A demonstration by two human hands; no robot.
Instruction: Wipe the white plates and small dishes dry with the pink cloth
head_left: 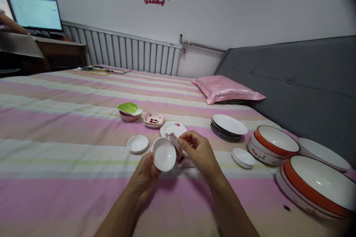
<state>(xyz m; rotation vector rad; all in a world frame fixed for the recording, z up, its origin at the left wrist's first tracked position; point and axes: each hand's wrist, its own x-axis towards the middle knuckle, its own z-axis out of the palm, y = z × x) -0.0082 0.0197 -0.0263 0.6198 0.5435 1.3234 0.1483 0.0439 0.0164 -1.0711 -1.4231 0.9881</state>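
Note:
A small white bowl (164,154) is tilted toward me in my left hand (145,176), the thumb at its rim and the fingers hidden behind it. My right hand (198,152) pinches a pale pink cloth (175,141) against the bowl's right edge; part of the cloth hangs below. Just behind the bowl lies a white plate (174,129) with a red flower print. Two small white dishes (138,143) are stacked to the left. Farther back sit square pink-rimmed dishes (154,119) with a cartoon print, and a green leaf-shaped dish (129,108) on pink ones.
On the right are stacked plates (229,124), small white dishes (243,157), orange-rimmed bowls (276,140), a larger bowl pile (319,183) and another wide bowl (324,152). A pink pillow (226,88) rests by the grey headboard (292,70). Cables (104,69) lie at the bed's far edge.

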